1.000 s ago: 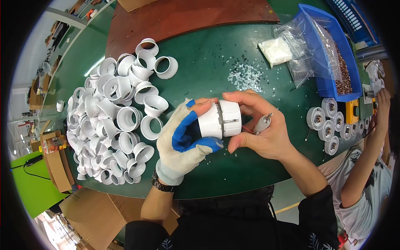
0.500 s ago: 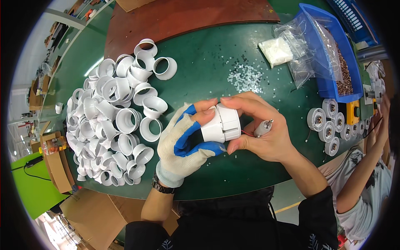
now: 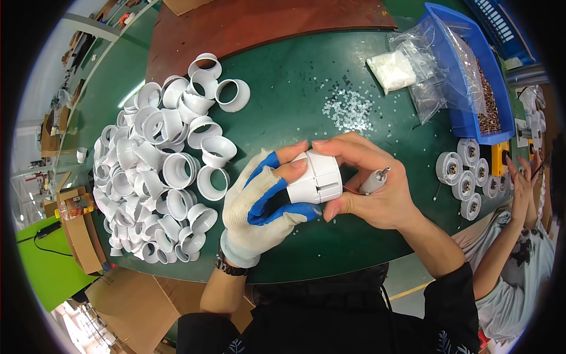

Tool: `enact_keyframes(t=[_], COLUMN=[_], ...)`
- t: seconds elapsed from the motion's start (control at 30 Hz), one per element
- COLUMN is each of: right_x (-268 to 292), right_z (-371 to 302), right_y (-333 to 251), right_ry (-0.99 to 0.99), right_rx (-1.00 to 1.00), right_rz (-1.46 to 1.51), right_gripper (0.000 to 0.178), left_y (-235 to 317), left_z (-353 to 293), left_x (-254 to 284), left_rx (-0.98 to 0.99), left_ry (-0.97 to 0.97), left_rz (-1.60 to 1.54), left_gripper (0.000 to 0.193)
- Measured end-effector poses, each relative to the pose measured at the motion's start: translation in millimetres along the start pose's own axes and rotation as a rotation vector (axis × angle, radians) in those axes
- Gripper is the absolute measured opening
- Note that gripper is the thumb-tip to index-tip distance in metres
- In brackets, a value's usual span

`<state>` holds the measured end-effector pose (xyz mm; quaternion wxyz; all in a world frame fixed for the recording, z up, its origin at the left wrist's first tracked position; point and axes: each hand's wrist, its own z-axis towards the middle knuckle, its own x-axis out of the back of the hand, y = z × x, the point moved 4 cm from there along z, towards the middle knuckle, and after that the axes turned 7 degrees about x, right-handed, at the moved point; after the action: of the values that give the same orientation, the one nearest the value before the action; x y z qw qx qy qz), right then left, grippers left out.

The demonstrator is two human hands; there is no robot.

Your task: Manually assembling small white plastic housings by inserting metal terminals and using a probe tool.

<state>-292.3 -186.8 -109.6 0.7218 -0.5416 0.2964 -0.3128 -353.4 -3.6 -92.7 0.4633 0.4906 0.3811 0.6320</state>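
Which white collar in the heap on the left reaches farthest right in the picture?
The collar at the heap's upper right; its right edge extends beyond every other one's there.

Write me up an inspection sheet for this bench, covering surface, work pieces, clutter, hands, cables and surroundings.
Surface: green table, brown board at its far side.
Work pieces: white housing between both hands, seam visible; white cylinder with metal tip at the right palm; white rings heaped at left; round white parts at right.
Clutter: tiny pale rings scattered; plastic bag of white contents beside blue bin.
Hands: left hand gloved, some fingertips bare; right hand bare; both grip the housing.
Cables: short red wire beside the cylinder.
Surroundings: co-worker's arm at right; cardboard lower left.
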Motion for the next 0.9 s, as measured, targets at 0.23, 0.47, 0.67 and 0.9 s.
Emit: enact_keyframes(t=[0.23,0.47,0.67,0.9], right_x=[1.7,1.3,27.7,37.2], right_z=[-0.6,5.7,-4.3,-10.3], right_y=[3.7,-11.3,-35.4,-20.1], right_ry=[-0.036,-0.154,-0.052,0.113], right_rx=[0.079,0.198,0.013,0.137], right_rz=[-0.072,-0.303,-0.198,-0.065], right_gripper=[0.081,0.087,0.069,0.047], left_y=[-1.3,35.1,64.6,-113.3], left_z=[-1.4,11.4,85.5,192.8], left_x=[-1.1,0.0,111.7,383.4], left_rx=[-0.085,-0.181,-0.263,0.546], left_ry=[0.003,-0.156,0.239,0.319], left_rz=[0.113,0.595,0.757,1.265], left_gripper=[0.066,0.055,0.034,0.049])
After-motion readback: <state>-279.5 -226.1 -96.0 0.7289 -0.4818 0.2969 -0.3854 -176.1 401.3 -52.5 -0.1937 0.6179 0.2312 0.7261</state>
